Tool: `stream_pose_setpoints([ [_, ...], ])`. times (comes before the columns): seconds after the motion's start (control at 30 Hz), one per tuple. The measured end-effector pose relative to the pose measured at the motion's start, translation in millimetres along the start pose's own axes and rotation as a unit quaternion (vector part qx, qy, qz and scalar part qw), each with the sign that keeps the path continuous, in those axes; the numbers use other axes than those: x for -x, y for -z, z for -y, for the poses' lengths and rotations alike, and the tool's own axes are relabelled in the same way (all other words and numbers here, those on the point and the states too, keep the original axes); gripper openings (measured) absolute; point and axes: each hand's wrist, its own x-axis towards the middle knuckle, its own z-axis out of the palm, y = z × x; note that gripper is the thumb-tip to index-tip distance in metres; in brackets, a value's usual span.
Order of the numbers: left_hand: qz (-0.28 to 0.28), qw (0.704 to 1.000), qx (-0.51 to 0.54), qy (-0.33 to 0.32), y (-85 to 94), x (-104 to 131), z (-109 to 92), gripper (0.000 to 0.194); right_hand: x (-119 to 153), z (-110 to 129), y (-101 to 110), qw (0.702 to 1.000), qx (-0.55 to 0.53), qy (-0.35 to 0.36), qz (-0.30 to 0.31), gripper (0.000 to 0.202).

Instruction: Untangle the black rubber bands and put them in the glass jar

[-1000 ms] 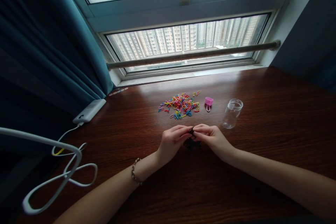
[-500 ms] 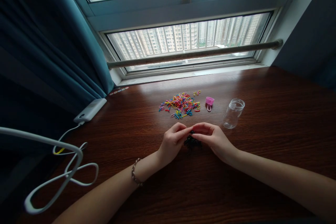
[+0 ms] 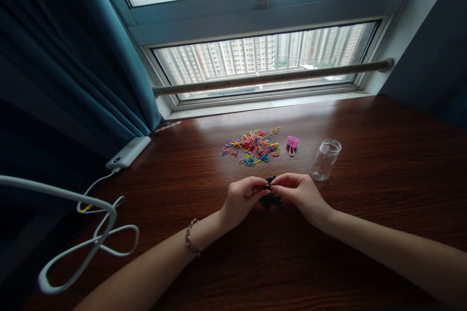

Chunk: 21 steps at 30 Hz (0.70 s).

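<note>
My left hand and my right hand meet over the table, thumbs and forefingers pinched. Between their fingertips is a small black piece, too small and dark to name. Just under the fingers lies a small dark heap of black pieces, partly hidden by the hands. Beyond them spreads a pile of small colourful rubber bands in pink, yellow, blue and red. To its right lies a pink clip-like piece with a loop. A clear open-mouthed jar stands near my right hand.
The brown wooden table reaches to the window sill. A white power bank with a looping white cable lies at the left, beside a blue curtain. A metal rail crosses the window.
The fingertips of my two hands have drawn slightly apart, and a black piece now shows between them. The view has shifted a little; the pile and jar stay in place.
</note>
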Motion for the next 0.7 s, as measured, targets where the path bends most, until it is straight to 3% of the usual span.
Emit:
stream_pose_setpoints([
  [0.27, -0.032, 0.996, 0.077, 0.019, 6.1, -8.8, 3.2, 0.010, -1.7, -0.7, 4.5, 0.996, 0.067, 0.058, -0.022, 0.016],
  [0.43, 0.010, 0.997, 0.069, 0.020, 5.2, -8.6, -0.7, 0.017, 0.7, -3.3, 2.6, 0.989, 0.120, 0.089, 0.006, 0.014],
  [0.53, 0.027, 0.995, 0.076, 0.054, 3.2, -6.2, -2.2, 0.018, 2.4, -4.7, 0.5, 0.990, 0.108, 0.088, 0.027, 0.024],
  [0.7, -0.001, 0.985, 0.130, 0.117, 0.3, -3.5, -0.5, 0.020, 3.6, -6.1, 0.3, 0.988, 0.114, 0.095, 0.051, 0.021],
])
